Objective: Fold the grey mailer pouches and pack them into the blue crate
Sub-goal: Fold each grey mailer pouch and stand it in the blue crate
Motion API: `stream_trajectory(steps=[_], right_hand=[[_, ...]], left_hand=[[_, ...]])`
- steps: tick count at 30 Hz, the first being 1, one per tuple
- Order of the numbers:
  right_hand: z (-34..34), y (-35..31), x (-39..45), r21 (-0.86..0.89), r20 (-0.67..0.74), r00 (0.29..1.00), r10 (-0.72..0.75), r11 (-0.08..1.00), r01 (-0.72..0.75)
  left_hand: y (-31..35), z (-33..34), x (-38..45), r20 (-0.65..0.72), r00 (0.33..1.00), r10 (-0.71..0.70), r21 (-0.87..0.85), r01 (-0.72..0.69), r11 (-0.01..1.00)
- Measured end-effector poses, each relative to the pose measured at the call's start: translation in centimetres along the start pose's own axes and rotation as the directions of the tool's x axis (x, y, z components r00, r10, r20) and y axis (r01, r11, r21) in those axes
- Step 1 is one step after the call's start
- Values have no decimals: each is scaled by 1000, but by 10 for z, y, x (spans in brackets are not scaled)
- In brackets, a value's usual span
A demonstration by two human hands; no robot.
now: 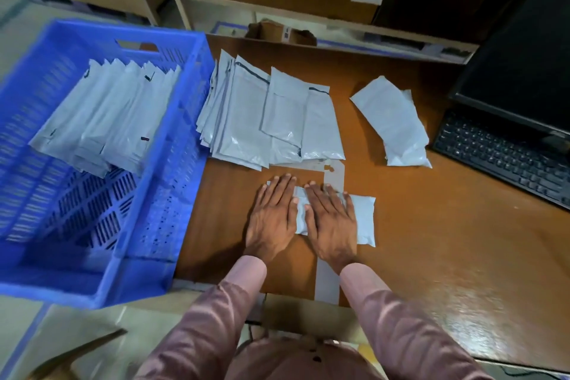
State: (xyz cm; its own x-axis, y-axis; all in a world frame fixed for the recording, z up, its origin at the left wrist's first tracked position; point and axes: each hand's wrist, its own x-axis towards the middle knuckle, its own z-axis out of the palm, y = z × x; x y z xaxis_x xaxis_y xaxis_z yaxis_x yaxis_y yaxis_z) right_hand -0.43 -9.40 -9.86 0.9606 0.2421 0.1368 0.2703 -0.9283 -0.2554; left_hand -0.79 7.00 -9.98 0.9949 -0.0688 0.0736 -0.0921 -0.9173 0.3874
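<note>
Brown desk (416,241): pale grey folded pouch (365,219), smooth, pressed under flat hands.

Your crate (185,120) sits left of the surface (416,225), pouches (105,120) inside; loose stack (265,120) just right, keyboard (505,154) far right.

Lighting dim and warm, with glare on the desk (462,296) at lower right, a dark upper right corner around the monitor (524,55), soft overall focus, and wide-angle bowing that bends the crate (172,139) at left.
</note>
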Motion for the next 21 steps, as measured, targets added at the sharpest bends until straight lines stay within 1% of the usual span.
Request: stream_trajectory(steps=[6,9,12,16,21], right_hand=[[-3,-2,-2,13,-10,1000,5,1000,-5],[-6,-4,-3,3,-18,1000,11,1000,-11],[-10,-13,1,2,2,1000,22,1000,-22],[-2,-22,4,74,4,999,-43,996,42],[9,-19,4,102,-59,998,-36,994,42]], left_hand=[[0,-2,-2,18,1000,-7,-4,7,1000],[-2,-4,-3,11,1000,7,-67,-6,998],[-8,-11,-1,28,1000,15,-168,-10,986],[-19,-10,-7,-26,998,59,-68,-61,996],[-22,-3,-8,-75,995,59,-99,-66,993]])
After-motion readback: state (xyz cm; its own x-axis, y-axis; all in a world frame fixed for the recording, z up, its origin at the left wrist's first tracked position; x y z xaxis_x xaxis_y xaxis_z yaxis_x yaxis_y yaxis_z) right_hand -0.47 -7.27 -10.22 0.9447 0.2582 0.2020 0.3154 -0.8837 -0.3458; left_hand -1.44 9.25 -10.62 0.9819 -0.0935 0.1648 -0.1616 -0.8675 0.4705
